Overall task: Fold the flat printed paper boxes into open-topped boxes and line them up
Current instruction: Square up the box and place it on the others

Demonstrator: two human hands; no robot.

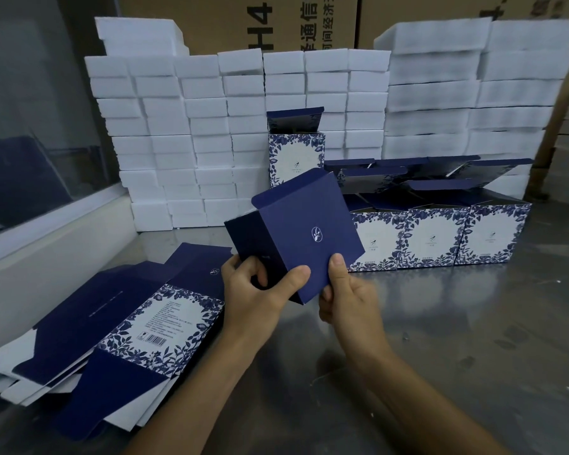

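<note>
Above the middle of the steel table (440, 323), a navy box (296, 234) is held tilted, its long axis running from near-right up toward far-left, its logo panel facing the camera and a flap open at the far end. The left hand (253, 287) curls around its near-left corner, thumb on the logo panel; the right hand (342, 290) pinches the near edge. Flat boxes (122, 326) lie near-left. Folded boxes (437, 234) stand in a row far-right.
</note>
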